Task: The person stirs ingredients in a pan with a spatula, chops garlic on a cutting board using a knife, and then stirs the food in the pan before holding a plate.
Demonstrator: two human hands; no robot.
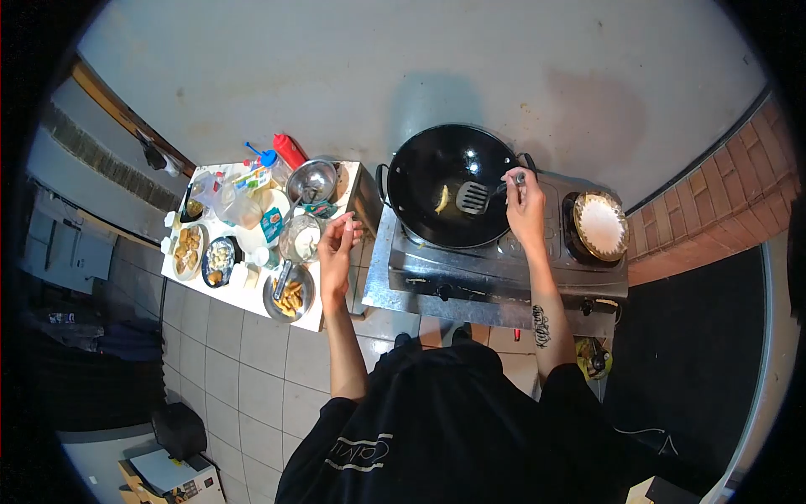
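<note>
A slotted turner (473,198) reaches down into a black two-handled wok (420,160) on the stove. My right hand (525,202) is closed round the turner's handle at the wok's right rim. One yellowish piece of food (443,199) lies in the wok, just left of the turner's head, with a gap between them. My left hand (338,244) hovers between the side table and the stove, fingers loosely bent and apart, with nothing seen in it. Close by on its left is a clear bowl of white stuff (306,239). Below that, a metal plate (274,304) holds fried pieces and tongs.
The white side table (235,292) is crowded with plates, bottles and a steel bowl (311,181). A red squeeze bottle (289,150) stands at its back. A gold-rimmed dish (601,223) sits on the stove's right burner, near the brick wall (697,218).
</note>
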